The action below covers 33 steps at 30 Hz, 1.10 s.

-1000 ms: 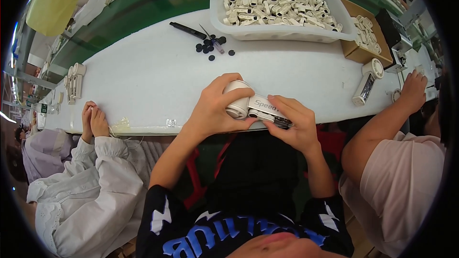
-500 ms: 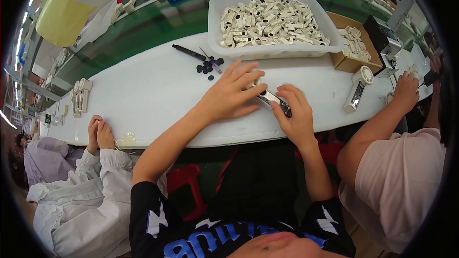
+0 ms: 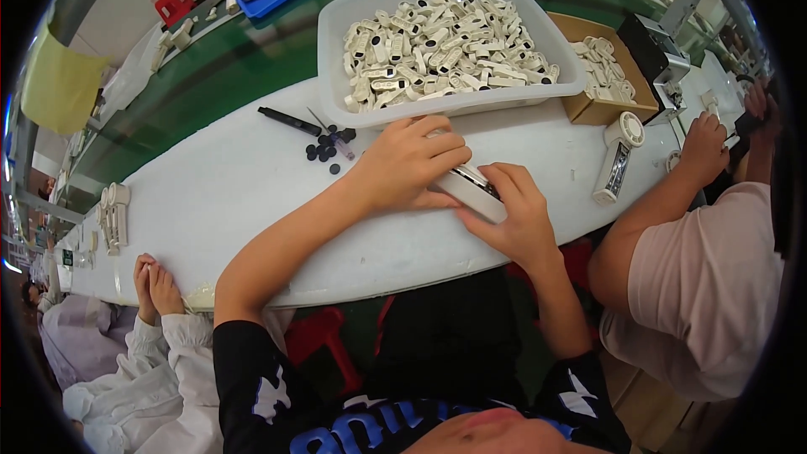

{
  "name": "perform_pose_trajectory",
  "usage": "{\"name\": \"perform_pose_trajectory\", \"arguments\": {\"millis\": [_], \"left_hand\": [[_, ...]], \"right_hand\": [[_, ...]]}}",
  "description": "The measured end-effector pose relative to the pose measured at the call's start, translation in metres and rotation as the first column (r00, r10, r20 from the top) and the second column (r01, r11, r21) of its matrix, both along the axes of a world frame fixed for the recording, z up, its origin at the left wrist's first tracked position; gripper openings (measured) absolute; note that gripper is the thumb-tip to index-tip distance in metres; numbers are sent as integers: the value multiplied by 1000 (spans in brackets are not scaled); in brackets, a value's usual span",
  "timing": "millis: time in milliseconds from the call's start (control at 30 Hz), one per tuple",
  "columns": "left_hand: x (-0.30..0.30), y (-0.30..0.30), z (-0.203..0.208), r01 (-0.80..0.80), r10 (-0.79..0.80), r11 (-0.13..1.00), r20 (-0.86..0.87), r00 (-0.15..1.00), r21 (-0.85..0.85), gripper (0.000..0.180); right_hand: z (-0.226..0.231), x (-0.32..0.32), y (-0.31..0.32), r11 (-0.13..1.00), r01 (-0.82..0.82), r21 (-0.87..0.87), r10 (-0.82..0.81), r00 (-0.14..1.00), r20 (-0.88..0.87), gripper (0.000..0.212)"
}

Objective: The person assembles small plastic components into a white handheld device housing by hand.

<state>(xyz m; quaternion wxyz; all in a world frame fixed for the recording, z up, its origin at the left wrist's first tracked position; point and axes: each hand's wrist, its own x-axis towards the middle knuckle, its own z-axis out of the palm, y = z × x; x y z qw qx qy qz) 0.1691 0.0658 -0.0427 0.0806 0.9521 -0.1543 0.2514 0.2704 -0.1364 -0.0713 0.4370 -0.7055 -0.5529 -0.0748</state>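
The white device [image 3: 476, 193] is gripped by your left hand [image 3: 412, 161] at 10 o'clock and right hand [image 3: 521, 220] at 4, over the tabletop [image 3: 227, 193]. You seem to be positioning it; the next move calls for coordinated grips.

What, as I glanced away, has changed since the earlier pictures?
The left hand and right hand carried the white device from the front edge of the table toward the tub, turning it: its dark strip, earlier facing the person, is now on the far side. The left hand, spread moments ago, has closed over one end; the right hand kept hold. The tub and black pen-like tool stayed put.
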Motion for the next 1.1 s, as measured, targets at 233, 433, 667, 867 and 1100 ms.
{"name": "perform_pose_trajectory", "arguments": {"millis": [233,433,667,867,1100], "left_hand": [[10,7,-8,83,-82,995,30,996,-49,56],[11,7,-10,106,-104,989,28,994,-105,55],[11,8,-11,132,-120,980,85,989,-151,48],[12,9,-11,156,-147,983,100,984,-93,50],[28,16,-4,271,-271,958,6,963,-92,47]], "right_hand": [[-1,14,2,991,-73,-111,92,980,177,55],[0,10,4,997,-69,-39,74,987,145,58],[-1,11,7,996,-85,41,76,977,199,57],[0,12,7,994,-103,23,91,950,300,50],[2,26,5,993,-110,-47,117,975,187,56]]}}
